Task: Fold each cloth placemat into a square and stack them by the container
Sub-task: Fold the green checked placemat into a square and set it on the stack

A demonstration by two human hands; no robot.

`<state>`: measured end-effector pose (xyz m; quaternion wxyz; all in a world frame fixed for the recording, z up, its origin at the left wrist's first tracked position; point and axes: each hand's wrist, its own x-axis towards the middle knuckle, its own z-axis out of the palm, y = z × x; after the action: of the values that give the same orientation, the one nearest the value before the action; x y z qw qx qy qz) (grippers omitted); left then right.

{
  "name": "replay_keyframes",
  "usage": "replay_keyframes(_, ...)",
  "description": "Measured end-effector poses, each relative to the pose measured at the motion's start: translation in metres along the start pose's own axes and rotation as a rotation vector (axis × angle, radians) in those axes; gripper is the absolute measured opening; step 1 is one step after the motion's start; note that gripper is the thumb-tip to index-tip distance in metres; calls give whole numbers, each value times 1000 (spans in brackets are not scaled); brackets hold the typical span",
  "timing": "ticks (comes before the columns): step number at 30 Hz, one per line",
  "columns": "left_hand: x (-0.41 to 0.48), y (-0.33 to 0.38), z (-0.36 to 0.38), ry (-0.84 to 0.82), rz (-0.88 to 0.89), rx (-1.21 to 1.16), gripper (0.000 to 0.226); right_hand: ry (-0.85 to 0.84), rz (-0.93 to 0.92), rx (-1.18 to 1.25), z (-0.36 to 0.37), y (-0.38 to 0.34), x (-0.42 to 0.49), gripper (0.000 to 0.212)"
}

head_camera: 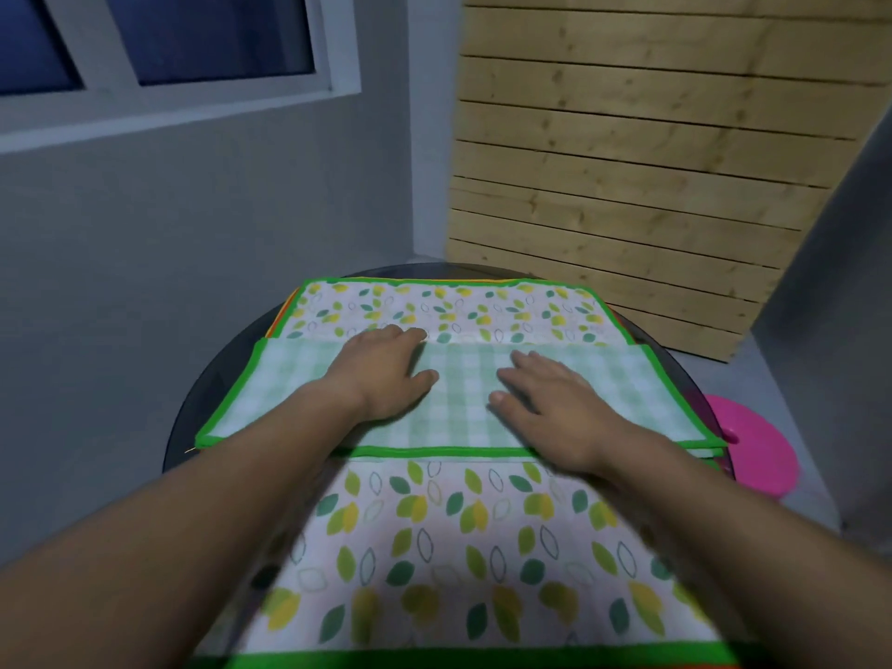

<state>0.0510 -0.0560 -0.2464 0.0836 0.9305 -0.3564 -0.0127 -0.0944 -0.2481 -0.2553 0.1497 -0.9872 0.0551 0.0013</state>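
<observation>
A green-edged cloth placemat (458, 306) with a leaf print lies across the round dark table (212, 379). Its near part is folded over, so a pale green checked underside (463, 379) faces up as a wide band. My left hand (386, 374) lies flat on that band left of centre, fingers spread, fingertips at the fold's far edge. My right hand (550, 403) lies flat on the band to the right. Another leaf-print placemat (463, 548) spreads toward me, below the band. Orange edges of other mats (277, 313) peek out underneath at the far left.
A bright pink round plastic container (753, 446) sits low to the right of the table. A wooden slat panel (627, 176) leans at the back right. A grey wall with a window (169, 36) stands at the left.
</observation>
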Motion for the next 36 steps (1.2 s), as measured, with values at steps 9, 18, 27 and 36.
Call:
replay_keyframes(9,3,-16,-44,-197,-208,-188,29,2,-13,89,-16,-13,-8,47)
replay_keyframes(18,-50,-18,-35,-140,-589,-626,47,23,-99,167,-23,-41,-49,23)
replay_keyframes(27,-113,32,-14,-3,-562,-708,67,-83,-189,120,-19,-68,-106,43)
replay_keyframes(36,-194,35,-32,-140,281,-329,17,-68,-245,117,-4,-64,-139,43)
